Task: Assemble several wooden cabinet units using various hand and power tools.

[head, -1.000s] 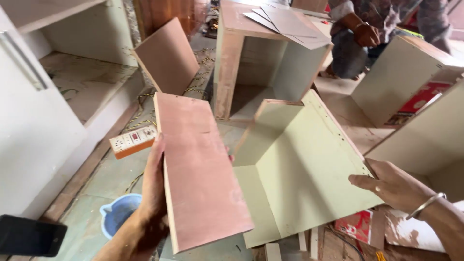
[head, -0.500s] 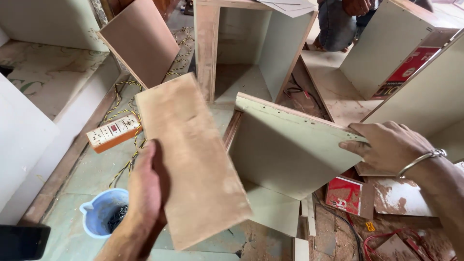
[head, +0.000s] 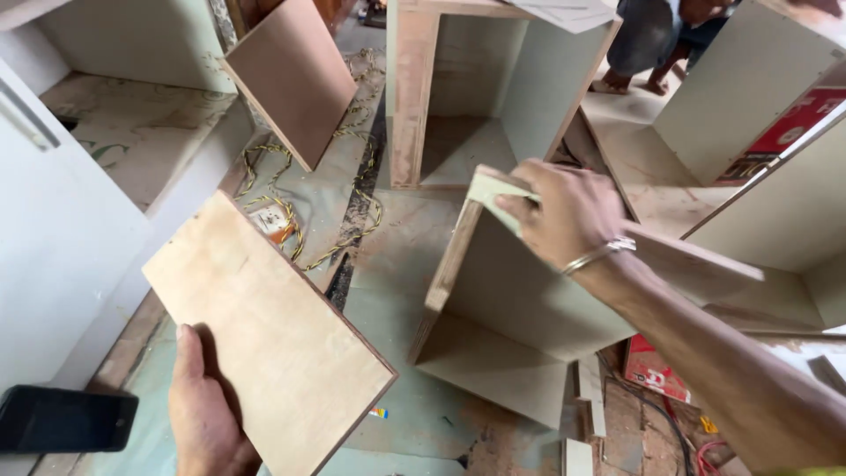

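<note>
Since before, the cabinet box [head: 520, 300] is now gripped by the right hand [head: 564, 211]; the plywood board [head: 264, 330] is held by the left hand [head: 207, 410].

Tilted bare plywood panel [head: 264, 330] lower left; pale laminated open box [head: 507, 308] tipped beside it.

The left hand [head: 204, 414] is holding a board [head: 264, 335] at the left, above the floor [head: 397, 256]. The right hand [head: 564, 211] is gripping the top corner of an open box [head: 511, 300] to its right. A cabinet [head: 476, 88] is standing behind the box, a cable [head: 291, 211] lying on the floor between.
</note>
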